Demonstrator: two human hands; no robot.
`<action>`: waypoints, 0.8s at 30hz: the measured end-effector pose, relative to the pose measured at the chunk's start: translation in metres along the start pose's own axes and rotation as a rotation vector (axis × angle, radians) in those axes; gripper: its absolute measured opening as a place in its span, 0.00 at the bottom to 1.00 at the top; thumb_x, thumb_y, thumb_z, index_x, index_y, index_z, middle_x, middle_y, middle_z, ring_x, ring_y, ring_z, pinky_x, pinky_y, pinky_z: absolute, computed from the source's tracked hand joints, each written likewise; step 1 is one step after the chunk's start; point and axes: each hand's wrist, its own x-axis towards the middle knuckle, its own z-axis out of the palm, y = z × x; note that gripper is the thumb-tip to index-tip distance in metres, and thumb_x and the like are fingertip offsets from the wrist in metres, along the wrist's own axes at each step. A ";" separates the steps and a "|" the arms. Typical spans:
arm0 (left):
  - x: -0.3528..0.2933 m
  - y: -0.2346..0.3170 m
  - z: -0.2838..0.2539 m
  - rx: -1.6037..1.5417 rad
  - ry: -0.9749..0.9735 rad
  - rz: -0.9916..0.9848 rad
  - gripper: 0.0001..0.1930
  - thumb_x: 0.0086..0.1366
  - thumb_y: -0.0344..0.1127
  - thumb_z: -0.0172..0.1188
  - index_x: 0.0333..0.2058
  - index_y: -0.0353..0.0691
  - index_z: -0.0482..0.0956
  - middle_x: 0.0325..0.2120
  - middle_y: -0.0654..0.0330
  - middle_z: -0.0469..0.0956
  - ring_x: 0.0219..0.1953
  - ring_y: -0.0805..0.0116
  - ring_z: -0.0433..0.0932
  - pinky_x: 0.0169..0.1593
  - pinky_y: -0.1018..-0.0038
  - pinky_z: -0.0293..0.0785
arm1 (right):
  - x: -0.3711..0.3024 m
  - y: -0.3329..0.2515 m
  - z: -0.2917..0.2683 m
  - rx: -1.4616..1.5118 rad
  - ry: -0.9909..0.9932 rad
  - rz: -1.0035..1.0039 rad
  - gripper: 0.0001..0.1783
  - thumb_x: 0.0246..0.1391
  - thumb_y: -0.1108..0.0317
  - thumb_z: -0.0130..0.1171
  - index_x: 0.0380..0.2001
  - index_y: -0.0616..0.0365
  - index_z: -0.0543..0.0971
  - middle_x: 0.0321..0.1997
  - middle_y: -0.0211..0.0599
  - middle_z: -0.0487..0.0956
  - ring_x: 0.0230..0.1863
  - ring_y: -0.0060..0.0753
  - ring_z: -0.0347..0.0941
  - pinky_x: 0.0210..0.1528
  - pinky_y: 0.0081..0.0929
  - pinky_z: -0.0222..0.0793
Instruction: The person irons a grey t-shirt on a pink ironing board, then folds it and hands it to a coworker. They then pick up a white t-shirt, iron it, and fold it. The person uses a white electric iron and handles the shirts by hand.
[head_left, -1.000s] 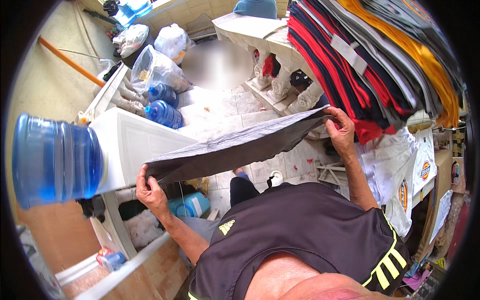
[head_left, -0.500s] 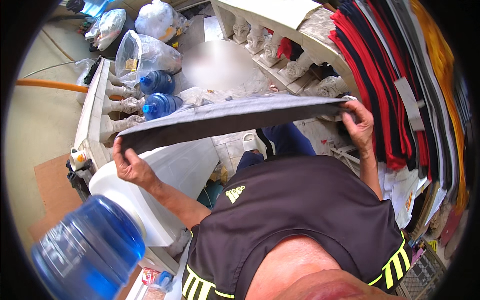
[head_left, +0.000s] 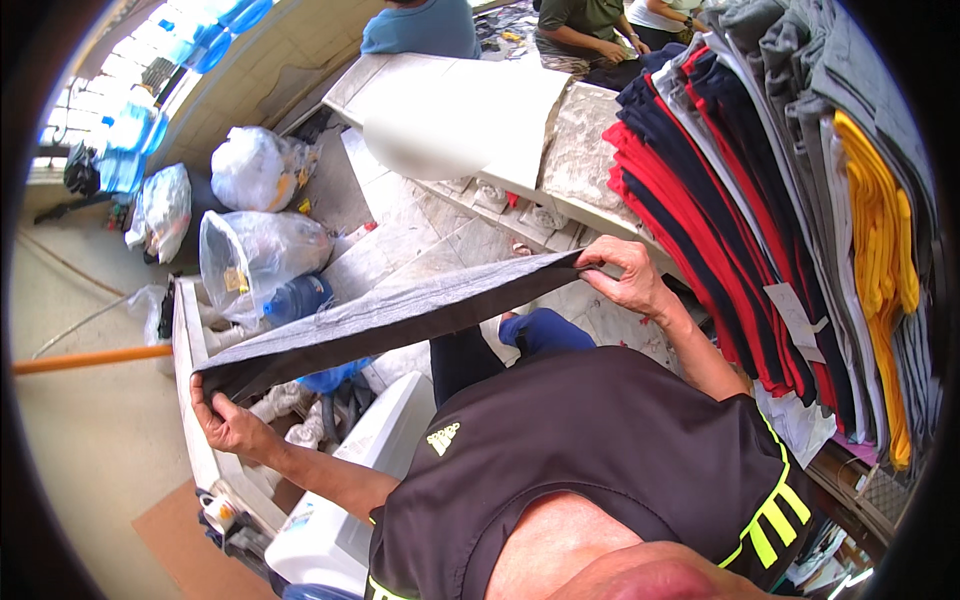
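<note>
A long folded piece of grey cloth (head_left: 400, 312) with a darker underside is stretched out in front of my chest. My left hand (head_left: 232, 428) pinches its left end, thumb against fingers. At the other end, which is higher in the picture, my right hand (head_left: 628, 278) grips the corner the same way. Between the hands the cloth hangs slightly slack over my legs and the tiled floor.
A tall stack of folded red and navy garments (head_left: 690, 255) stands at my right beside yellow ones (head_left: 880, 270). Plastic bags (head_left: 262, 262) and a blue water jug (head_left: 298, 298) lie left. A white water dispenser (head_left: 345, 500) is near my left arm. Several people sit beyond the balustrade (head_left: 570, 215).
The view has swung, bringing people and more of the garment stack into sight. The cloth, still held at both ends, now slants more and sits further left in the picture.
</note>
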 end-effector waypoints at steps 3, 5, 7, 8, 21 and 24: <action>0.031 0.003 0.039 -0.043 -0.031 0.045 0.20 0.62 0.19 0.43 0.51 0.28 0.76 0.48 0.53 0.77 0.49 0.65 0.77 0.57 0.70 0.70 | 0.008 0.002 -0.007 -0.017 0.077 0.052 0.10 0.42 0.80 0.66 0.32 0.61 0.81 0.32 0.37 0.81 0.35 0.35 0.78 0.39 0.28 0.73; 0.055 -0.006 0.064 -0.082 -0.068 0.101 0.20 0.62 0.20 0.43 0.51 0.28 0.76 0.48 0.53 0.77 0.49 0.64 0.76 0.57 0.70 0.70 | 0.015 -0.001 -0.008 -0.019 0.127 0.065 0.11 0.42 0.80 0.66 0.32 0.61 0.81 0.32 0.37 0.81 0.34 0.33 0.78 0.38 0.27 0.73; 0.081 -0.011 0.091 -0.124 -0.117 0.158 0.20 0.62 0.21 0.43 0.51 0.29 0.76 0.49 0.53 0.77 0.50 0.64 0.76 0.57 0.69 0.70 | 0.020 -0.001 -0.006 0.006 0.183 0.084 0.11 0.41 0.81 0.66 0.32 0.61 0.81 0.31 0.36 0.81 0.34 0.32 0.78 0.38 0.26 0.73; 0.095 -0.015 0.106 -0.148 -0.138 0.174 0.21 0.61 0.21 0.43 0.51 0.30 0.77 0.48 0.53 0.78 0.50 0.64 0.76 0.57 0.69 0.70 | 0.024 -0.001 -0.006 0.008 0.221 0.073 0.12 0.41 0.83 0.66 0.32 0.61 0.81 0.31 0.35 0.81 0.34 0.30 0.78 0.39 0.25 0.73; 0.223 -0.216 0.345 -0.271 -0.732 0.297 0.21 0.58 0.19 0.45 0.48 0.30 0.79 0.42 0.56 0.81 0.42 0.70 0.79 0.47 0.75 0.74 | 0.149 0.072 0.080 0.213 0.611 0.187 0.18 0.54 0.79 0.61 0.49 0.58 0.73 0.33 0.23 0.72 0.36 0.14 0.68 0.40 0.14 0.66; 0.277 -0.220 0.343 -0.279 -1.029 0.085 0.21 0.57 0.18 0.45 0.47 0.31 0.79 0.40 0.61 0.80 0.34 0.77 0.76 0.40 0.82 0.72 | 0.179 0.061 0.070 0.247 0.556 0.148 0.19 0.54 0.77 0.61 0.49 0.56 0.72 0.32 0.22 0.71 0.36 0.13 0.68 0.39 0.13 0.65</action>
